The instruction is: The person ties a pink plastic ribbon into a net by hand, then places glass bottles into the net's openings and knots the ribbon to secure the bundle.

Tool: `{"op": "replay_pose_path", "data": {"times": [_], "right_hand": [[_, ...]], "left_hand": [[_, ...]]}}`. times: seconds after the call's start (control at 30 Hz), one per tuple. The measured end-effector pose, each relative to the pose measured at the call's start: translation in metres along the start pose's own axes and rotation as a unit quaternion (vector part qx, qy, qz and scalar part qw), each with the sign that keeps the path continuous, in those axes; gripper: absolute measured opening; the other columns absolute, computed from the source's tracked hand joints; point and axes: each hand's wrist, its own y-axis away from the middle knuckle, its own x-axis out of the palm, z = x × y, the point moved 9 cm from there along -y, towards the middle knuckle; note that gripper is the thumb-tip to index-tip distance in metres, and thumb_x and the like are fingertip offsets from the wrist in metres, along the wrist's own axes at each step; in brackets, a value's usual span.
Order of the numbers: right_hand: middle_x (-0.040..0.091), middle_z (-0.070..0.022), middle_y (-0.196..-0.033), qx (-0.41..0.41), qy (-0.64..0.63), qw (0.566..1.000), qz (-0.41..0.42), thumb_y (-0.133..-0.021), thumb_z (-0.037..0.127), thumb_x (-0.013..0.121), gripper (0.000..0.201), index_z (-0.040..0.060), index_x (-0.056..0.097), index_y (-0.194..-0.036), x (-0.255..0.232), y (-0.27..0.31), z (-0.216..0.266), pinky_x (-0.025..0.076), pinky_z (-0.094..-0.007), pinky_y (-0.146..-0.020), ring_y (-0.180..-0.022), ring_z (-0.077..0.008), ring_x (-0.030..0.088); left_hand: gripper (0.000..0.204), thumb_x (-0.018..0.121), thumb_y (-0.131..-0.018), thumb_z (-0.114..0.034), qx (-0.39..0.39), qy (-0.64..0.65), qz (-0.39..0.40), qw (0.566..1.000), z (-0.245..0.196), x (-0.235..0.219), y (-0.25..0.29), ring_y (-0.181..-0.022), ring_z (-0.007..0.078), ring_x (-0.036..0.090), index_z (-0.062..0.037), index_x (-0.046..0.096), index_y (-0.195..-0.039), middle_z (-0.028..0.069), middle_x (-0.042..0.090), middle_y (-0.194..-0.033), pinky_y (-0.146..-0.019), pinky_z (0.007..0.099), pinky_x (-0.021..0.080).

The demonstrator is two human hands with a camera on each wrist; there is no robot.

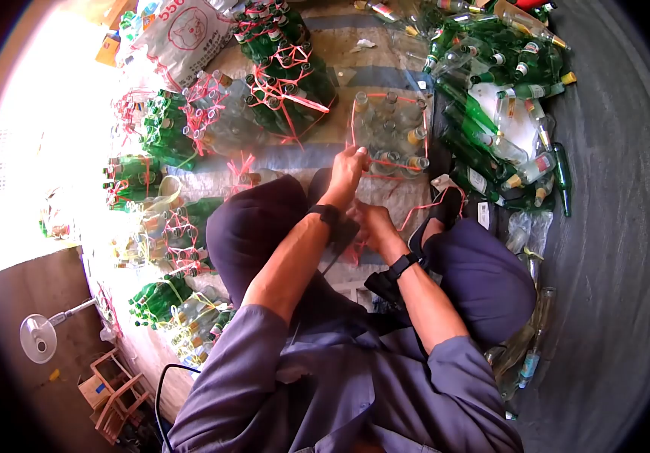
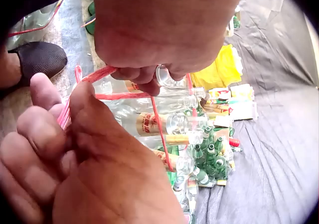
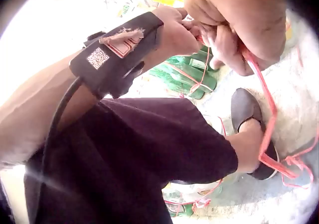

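Clear glass bottles (image 1: 391,121) stand grouped upright, with pink string (image 1: 376,95) looped around their necks. At the near side of the group my left hand (image 1: 346,177) pinches string; the left wrist view shows the string (image 2: 122,96) between the thumb and curled fingers of the left hand (image 2: 109,159). Close beside it, my right hand (image 1: 374,225) has its fingers curled round the string, and a long pink tail (image 3: 269,107) hangs from the right hand (image 3: 239,25). Labelled bottles (image 2: 149,123) lie just behind both hands in the left wrist view.
Loose green and clear bottles (image 1: 483,113) are heaped at the right on dark sheeting (image 1: 604,226). Tied bundles of green bottles (image 1: 287,83) stand at the upper left, more along the left. A shoe (image 1: 451,205) is near the right hand. A fan (image 1: 38,338) is at lower left.
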Motion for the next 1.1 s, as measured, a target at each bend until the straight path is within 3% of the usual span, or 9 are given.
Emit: {"op": "replay_pose_path", "data": {"times": [0.07,0.13,0.27,0.33,0.47,0.6,0.63,0.9,1.1], "right_hand": [[0.048,0.0073,-0.059,-0.005,0.036,0.999,-0.004,-0.093,0.038,0.067,0.035,0.0037,0.062,-0.087,0.001,-0.001,0.003,0.033,-0.0251,-0.040,-0.044,-0.0095,0.044],[0.052,0.0007,-0.069,-0.283,0.190,0.939,0.047,-0.090,0.033,0.069,0.029,0.0069,0.061,-0.080,0.011,-0.008,0.035,0.044,-0.0271,-0.051,-0.054,-0.0133,0.052],[0.052,0.0019,-0.069,-0.321,0.094,0.939,0.083,-0.089,0.029,0.069,0.025,0.0076,0.062,-0.077,0.022,0.002,0.054,0.043,-0.0254,-0.055,-0.056,-0.0114,0.050],[0.047,0.0059,-0.062,-0.108,-0.097,0.989,-0.007,-0.088,0.026,0.070,0.022,0.0104,0.062,-0.075,0.017,0.006,0.042,0.037,-0.0246,-0.049,-0.051,-0.0078,0.043],[0.040,0.0105,-0.056,-0.144,0.009,0.989,-0.030,-0.089,0.026,0.070,0.019,0.0124,0.063,-0.077,0.007,0.001,0.045,0.029,-0.0228,-0.044,-0.047,-0.0040,0.035],[0.037,0.0105,-0.053,-0.015,-0.190,0.981,-0.024,-0.093,0.032,0.062,0.023,0.0117,0.065,-0.082,0.036,0.029,0.033,0.021,-0.0233,-0.039,-0.041,-0.0044,0.029],[0.037,0.0094,-0.052,0.029,-0.267,0.963,-0.023,-0.094,0.036,0.060,0.027,0.0108,0.065,-0.084,0.038,0.026,0.026,0.020,-0.0236,-0.038,-0.040,-0.0056,0.028],[0.029,0.0091,-0.047,0.048,-0.209,0.973,0.089,-0.095,0.028,0.060,0.021,0.0099,0.059,-0.085,0.013,-0.032,0.018,0.015,-0.0225,-0.032,-0.035,-0.0055,0.021],[0.033,0.0085,-0.050,-0.014,-0.172,0.984,-0.034,-0.094,0.023,0.062,0.018,0.0072,0.060,-0.086,-0.002,-0.021,0.009,0.023,-0.0234,-0.033,-0.035,-0.0046,0.025]], "left_hand": [[0.039,0.049,-0.096,-0.029,-0.062,0.038,0.001,0.997,0.008,0.001,0.001,-0.065,0.0248,0.057,0.0009,0.062,-0.074,0.0116,0.061,-0.067,-0.065,0.0367,0.044],[0.039,0.049,-0.096,-0.029,-0.066,0.048,-0.002,0.997,0.003,0.001,0.003,-0.065,0.0250,0.057,0.0011,0.062,-0.074,0.0120,0.061,-0.067,-0.066,0.0367,0.045],[0.038,0.050,-0.095,-0.029,-0.084,0.055,-0.025,0.995,0.004,-0.001,0.004,-0.066,0.0248,0.058,0.0018,0.063,-0.076,0.0127,0.063,-0.068,-0.067,0.0369,0.045],[0.037,0.051,-0.094,-0.029,-0.049,0.047,-0.018,0.998,0.008,0.000,0.001,-0.066,0.0242,0.058,0.0016,0.063,-0.077,0.0122,0.064,-0.068,-0.067,0.0369,0.045],[0.035,0.053,-0.092,-0.029,-0.111,0.096,-0.033,0.989,0.013,0.001,0.005,-0.066,0.0233,0.057,0.0007,0.064,-0.077,0.0116,0.064,-0.068,-0.066,0.0364,0.045],[0.036,0.053,-0.092,-0.029,-0.115,0.082,-0.015,0.990,0.019,0.002,0.002,-0.063,0.0230,0.055,0.0003,0.064,-0.075,0.0120,0.063,-0.068,-0.063,0.0371,0.045],[0.032,0.054,-0.093,-0.033,-0.107,0.086,-0.003,0.991,0.022,0.003,0.002,-0.059,0.0118,0.047,-0.0030,0.063,-0.088,0.0034,0.060,-0.071,-0.053,0.0292,0.037],[0.030,0.054,-0.095,-0.032,-0.167,0.153,-0.003,0.974,0.017,0.008,0.010,-0.051,0.0111,0.041,-0.0036,0.063,-0.090,0.0036,0.057,-0.070,-0.045,0.0294,0.031],[0.022,0.055,-0.096,-0.028,-0.208,0.236,0.000,0.949,0.019,0.013,0.014,-0.044,0.0073,0.035,-0.0065,0.057,-0.093,0.0017,0.053,-0.070,-0.039,0.0258,0.027]]}}
